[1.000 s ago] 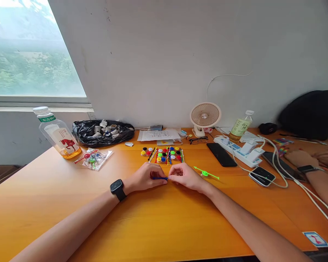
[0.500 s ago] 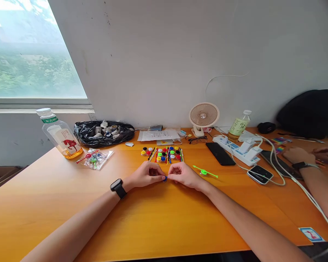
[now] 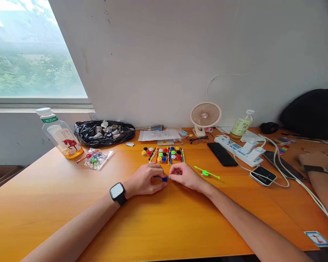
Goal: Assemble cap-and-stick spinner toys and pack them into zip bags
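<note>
Between my hands is a small blue arrow spinner (image 3: 164, 179), with a round base and a thin pointer across it. Thumb and fingers of my left hand (image 3: 147, 179) close around its base, and the pointer's left tip shows under them. A pinch of my right hand (image 3: 183, 175) holds the pointer's right end. Just right of that hand lies a green arrow spinner (image 3: 205, 173) on the table. Beyond my fingers, round coloured discs (image 3: 161, 153) sit in groups with coloured arrow sticks (image 3: 153, 154) between them.
At left stand a drink bottle (image 3: 63, 140) and a plastic bag of parts (image 3: 97, 159). A black bag (image 3: 82, 135), fan (image 3: 205, 115), phone (image 3: 222, 154) and power strip (image 3: 242, 154) line the back and right. Another person's hand (image 3: 313, 160) is at far right.
My left hand has turned over the spinner, its thumb lower and its fingers reaching across the top; more of the blue pointer shows. My right hand keeps its pinch. The view has shifted slightly.
</note>
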{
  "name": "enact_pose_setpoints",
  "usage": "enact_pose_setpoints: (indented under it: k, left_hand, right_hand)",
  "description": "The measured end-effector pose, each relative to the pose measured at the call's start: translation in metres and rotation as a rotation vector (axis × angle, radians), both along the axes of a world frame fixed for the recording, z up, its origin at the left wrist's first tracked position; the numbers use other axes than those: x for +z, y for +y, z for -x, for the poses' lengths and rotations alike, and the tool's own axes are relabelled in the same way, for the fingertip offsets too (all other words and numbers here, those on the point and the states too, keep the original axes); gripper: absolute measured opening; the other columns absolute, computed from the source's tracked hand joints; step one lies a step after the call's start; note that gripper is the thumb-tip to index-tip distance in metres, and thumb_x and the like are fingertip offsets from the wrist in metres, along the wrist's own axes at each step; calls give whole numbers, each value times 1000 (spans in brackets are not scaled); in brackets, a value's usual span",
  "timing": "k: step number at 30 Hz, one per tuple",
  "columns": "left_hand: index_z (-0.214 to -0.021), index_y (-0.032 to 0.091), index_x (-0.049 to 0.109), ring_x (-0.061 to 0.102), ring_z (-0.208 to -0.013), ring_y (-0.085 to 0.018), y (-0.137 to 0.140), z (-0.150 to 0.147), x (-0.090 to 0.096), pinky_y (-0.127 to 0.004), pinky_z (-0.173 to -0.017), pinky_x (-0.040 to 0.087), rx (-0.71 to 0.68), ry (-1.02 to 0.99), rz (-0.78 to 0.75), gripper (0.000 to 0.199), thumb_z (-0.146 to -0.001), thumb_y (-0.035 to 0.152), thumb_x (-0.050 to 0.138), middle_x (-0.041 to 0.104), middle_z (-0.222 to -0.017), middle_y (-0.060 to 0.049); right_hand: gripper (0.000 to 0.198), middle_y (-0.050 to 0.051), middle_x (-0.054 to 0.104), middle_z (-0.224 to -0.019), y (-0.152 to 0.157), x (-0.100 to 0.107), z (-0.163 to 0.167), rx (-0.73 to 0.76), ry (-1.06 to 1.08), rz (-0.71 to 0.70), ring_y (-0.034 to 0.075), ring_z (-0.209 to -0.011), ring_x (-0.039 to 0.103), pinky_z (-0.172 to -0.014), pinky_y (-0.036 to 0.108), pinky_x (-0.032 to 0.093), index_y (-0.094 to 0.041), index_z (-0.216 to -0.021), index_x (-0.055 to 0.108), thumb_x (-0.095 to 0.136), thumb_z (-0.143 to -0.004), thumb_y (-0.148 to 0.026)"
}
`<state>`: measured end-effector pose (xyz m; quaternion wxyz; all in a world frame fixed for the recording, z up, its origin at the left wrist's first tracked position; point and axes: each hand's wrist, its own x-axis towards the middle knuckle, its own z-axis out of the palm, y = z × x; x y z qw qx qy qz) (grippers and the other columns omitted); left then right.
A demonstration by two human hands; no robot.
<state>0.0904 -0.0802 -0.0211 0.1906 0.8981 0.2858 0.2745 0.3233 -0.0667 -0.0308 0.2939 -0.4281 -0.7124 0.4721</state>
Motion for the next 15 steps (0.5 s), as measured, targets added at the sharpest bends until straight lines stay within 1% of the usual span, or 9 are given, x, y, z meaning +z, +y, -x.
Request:
enact_pose_setpoints:
  k: [4,9,12,15]
  left_hand:
    - [-100,24,72,66,-94,-24,-6,-1,0,-36,-87,51,23,113,-125,12,-92,32,68,74,-104,-8]
    - [-97,24,70,64,-91,-24,-10,-2,-2,-35,-83,49,52,146,-178,8,-91,29,68,73,-99,-6]
    - [-99,24,69,65,-91,-25,-10,-2,-2,-35,-83,49,48,111,-165,13,-90,33,70,73,-98,-7]
    - [-103,23,68,66,-92,-25,-11,0,-1,-35,-83,49,42,65,-111,19,-92,38,70,73,-99,-7]
  right_hand:
    - [13,-4,55,-61,1,-1,0,3,-14,-11,12,-59,46,-57,25,32,-18,-70,65,72,-75,-27]
    - [13,-3,56,-62,-2,-2,1,27,-41,-44,12,-59,47,-56,24,33,-17,-72,66,71,-78,-28]
    - [16,-1,61,-65,-4,3,1,-16,-122,-144,12,-56,46,-53,25,33,-18,-75,69,70,-83,-32]
    - [20,2,71,-81,-6,11,-3,-116,-190,-301,11,-52,44,-50,26,32,-19,-86,72,67,-89,-38]
